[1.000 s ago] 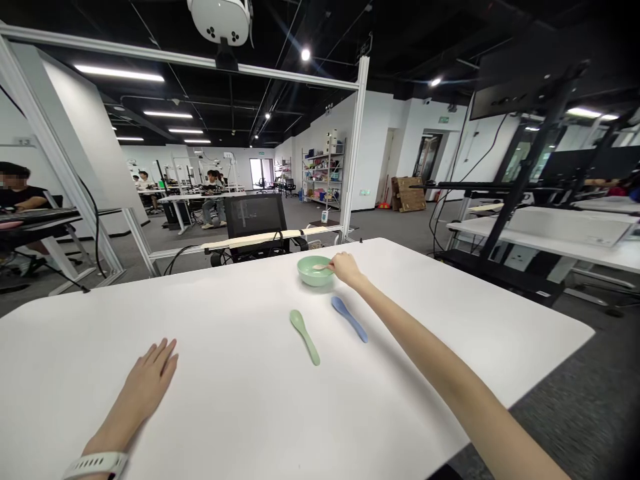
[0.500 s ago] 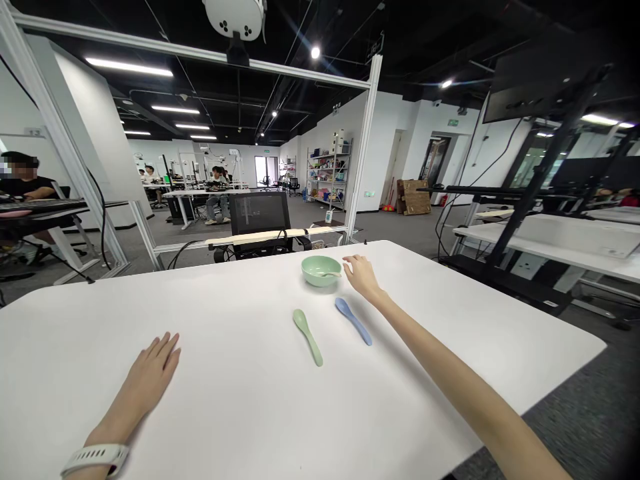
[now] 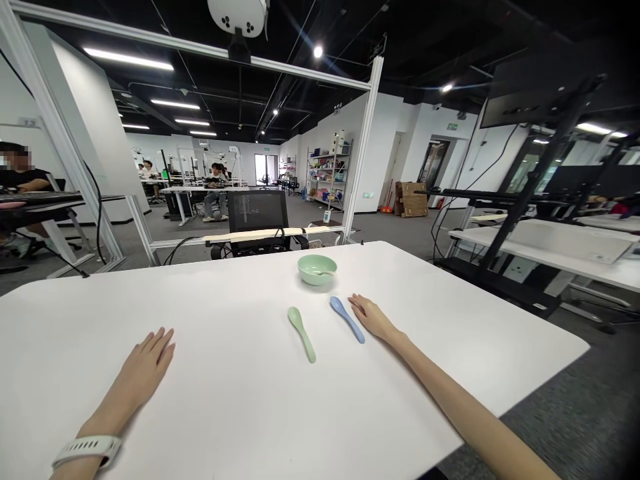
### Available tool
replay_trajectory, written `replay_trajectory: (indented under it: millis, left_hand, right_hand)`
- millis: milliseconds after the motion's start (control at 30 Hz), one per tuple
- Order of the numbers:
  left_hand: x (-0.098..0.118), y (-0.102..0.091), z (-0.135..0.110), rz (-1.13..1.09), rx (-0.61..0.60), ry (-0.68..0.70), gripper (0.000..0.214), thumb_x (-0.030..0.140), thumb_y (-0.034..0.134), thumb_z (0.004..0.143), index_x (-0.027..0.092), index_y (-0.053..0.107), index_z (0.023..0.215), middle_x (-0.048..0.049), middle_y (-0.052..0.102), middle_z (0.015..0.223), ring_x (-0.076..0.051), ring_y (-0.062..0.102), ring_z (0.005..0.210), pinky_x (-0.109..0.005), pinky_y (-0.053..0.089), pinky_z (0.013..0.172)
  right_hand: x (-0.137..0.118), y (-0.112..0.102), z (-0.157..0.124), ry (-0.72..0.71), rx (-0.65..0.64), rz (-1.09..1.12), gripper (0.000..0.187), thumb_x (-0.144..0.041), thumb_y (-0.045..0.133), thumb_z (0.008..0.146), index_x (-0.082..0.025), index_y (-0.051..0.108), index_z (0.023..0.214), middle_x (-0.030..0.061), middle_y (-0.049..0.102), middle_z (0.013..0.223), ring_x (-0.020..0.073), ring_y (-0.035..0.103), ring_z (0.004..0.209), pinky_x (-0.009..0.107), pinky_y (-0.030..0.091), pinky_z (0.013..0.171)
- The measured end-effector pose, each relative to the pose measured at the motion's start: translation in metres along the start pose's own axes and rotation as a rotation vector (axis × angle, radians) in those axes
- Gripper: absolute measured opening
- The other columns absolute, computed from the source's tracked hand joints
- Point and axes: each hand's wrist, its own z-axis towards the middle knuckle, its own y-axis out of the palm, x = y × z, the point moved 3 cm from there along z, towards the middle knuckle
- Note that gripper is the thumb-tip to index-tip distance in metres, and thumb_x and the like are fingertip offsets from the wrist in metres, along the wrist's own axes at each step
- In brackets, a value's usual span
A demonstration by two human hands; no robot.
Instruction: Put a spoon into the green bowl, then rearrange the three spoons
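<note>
My left hand (image 3: 145,368) lies flat on the white table (image 3: 220,400), fingers stretched out, holding nothing; a pale band circles its wrist. My right hand (image 3: 371,316) is low over the table just right of the blue spoon (image 3: 347,320), its fingers loosely extended and nothing in them. To the left of the blue one lies a green spoon (image 3: 302,335). Farther back stands a light green bowl (image 3: 316,272), with a small pale utensil (image 3: 327,273) resting inside it; its kind is hard to make out.
A metal frame (image 3: 361,147) rises beyond the table's far edge, with a black mesh chair (image 3: 257,212) behind it. On the right is another desk (image 3: 550,250) with a dark stand. Several people sit at desks in the background.
My right hand has drawn back from the bowl's right side toward me and come down beside the blue spoon. The left hand stays on the table; the view has shifted slightly.
</note>
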Motion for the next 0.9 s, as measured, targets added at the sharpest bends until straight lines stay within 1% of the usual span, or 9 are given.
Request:
replay_trajectory:
  millis: [133, 233, 333, 433, 533, 600, 767, 833, 900]
  left_hand:
    - [0.001, -0.002, 0.000, 0.011, -0.016, 0.005, 0.077, 0.048, 0.024, 0.099, 0.008, 0.056, 0.157, -0.0181, 0.054, 0.167, -0.035, 0.044, 0.160, -0.055, 0.038, 0.130]
    - [0.002, -0.004, 0.000, 0.015, -0.021, 0.010, 0.077, 0.048, 0.024, 0.098, 0.009, 0.056, 0.157, -0.0180, 0.054, 0.167, -0.035, 0.045, 0.160, -0.055, 0.039, 0.129]
    - [0.002, -0.004, 0.000, 0.018, -0.013, 0.007, 0.077, 0.048, 0.024, 0.098, 0.008, 0.056, 0.156, -0.0185, 0.054, 0.167, -0.036, 0.046, 0.159, -0.057, 0.039, 0.129]
    - [0.002, -0.002, -0.001, 0.018, -0.024, 0.004, 0.079, 0.047, 0.022, 0.098, 0.005, 0.055, 0.156, -0.0201, 0.052, 0.168, -0.037, 0.045, 0.159, -0.058, 0.037, 0.130]
    - [0.004, -0.004, -0.002, 0.011, -0.012, 0.015, 0.078, 0.047, 0.022, 0.099, 0.006, 0.056, 0.156, -0.0205, 0.052, 0.167, -0.037, 0.045, 0.159, -0.058, 0.039, 0.129]
    - [0.005, -0.007, -0.003, 0.007, -0.008, 0.015, 0.077, 0.047, 0.022, 0.100, 0.007, 0.057, 0.155, -0.0204, 0.053, 0.167, -0.036, 0.046, 0.159, -0.057, 0.039, 0.129]
    - [0.013, -0.015, -0.005, -0.005, -0.011, 0.011, 0.073, 0.047, 0.027, 0.099, 0.011, 0.060, 0.154, -0.0188, 0.056, 0.165, -0.035, 0.049, 0.157, -0.059, 0.041, 0.128]
    - [0.014, -0.015, -0.006, -0.011, -0.022, 0.004, 0.074, 0.047, 0.025, 0.100, 0.009, 0.059, 0.154, -0.0194, 0.054, 0.166, -0.036, 0.048, 0.158, -0.059, 0.039, 0.129]
    - [0.013, -0.015, -0.006, -0.016, -0.015, 0.000, 0.074, 0.047, 0.025, 0.099, 0.009, 0.060, 0.153, -0.0195, 0.056, 0.165, -0.036, 0.048, 0.157, -0.059, 0.040, 0.128]
  right_hand:
    - [0.002, -0.007, 0.006, 0.037, 0.025, 0.013, 0.043, -0.019, 0.046, 0.106, -0.014, 0.074, 0.137, 0.0178, 0.066, 0.153, 0.0280, 0.056, 0.150, 0.043, 0.041, 0.126]
    - [-0.005, -0.025, 0.023, 0.054, 0.114, -0.006, 0.044, -0.019, 0.043, 0.105, -0.015, 0.074, 0.136, 0.0170, 0.069, 0.149, 0.0278, 0.062, 0.143, 0.043, 0.044, 0.123]
    - [-0.028, -0.050, 0.056, 0.016, 0.178, -0.052, 0.043, -0.018, 0.043, 0.105, -0.014, 0.075, 0.134, 0.0160, 0.076, 0.137, 0.0269, 0.068, 0.129, 0.039, 0.048, 0.114]
    - [-0.061, -0.066, 0.097, 0.000, 0.122, -0.177, 0.042, -0.019, 0.044, 0.107, -0.013, 0.075, 0.135, 0.0154, 0.078, 0.131, 0.0245, 0.070, 0.122, 0.032, 0.050, 0.106]
    - [-0.085, -0.063, 0.133, 0.063, -0.052, -0.328, 0.037, -0.021, 0.053, 0.105, -0.015, 0.079, 0.129, 0.0142, 0.081, 0.124, 0.0240, 0.073, 0.116, 0.028, 0.051, 0.098]
    - [-0.094, -0.055, 0.148, 0.096, -0.114, -0.362, 0.029, -0.023, 0.064, 0.099, -0.017, 0.084, 0.119, 0.0141, 0.083, 0.117, 0.0257, 0.075, 0.110, 0.029, 0.052, 0.094]
    - [-0.105, -0.032, 0.161, 0.133, -0.166, -0.380, 0.023, -0.025, 0.077, 0.090, -0.018, 0.086, 0.110, 0.0151, 0.084, 0.108, 0.0299, 0.078, 0.106, 0.033, 0.054, 0.091]
    - [-0.109, -0.031, 0.161, 0.130, -0.163, -0.368, 0.023, -0.021, 0.076, 0.090, -0.017, 0.085, 0.111, 0.0165, 0.084, 0.111, 0.0305, 0.077, 0.107, 0.033, 0.054, 0.091]
    - [-0.112, -0.035, 0.160, 0.120, -0.134, -0.348, 0.027, -0.019, 0.068, 0.095, -0.014, 0.083, 0.118, 0.0188, 0.082, 0.118, 0.0306, 0.076, 0.112, 0.034, 0.053, 0.095]
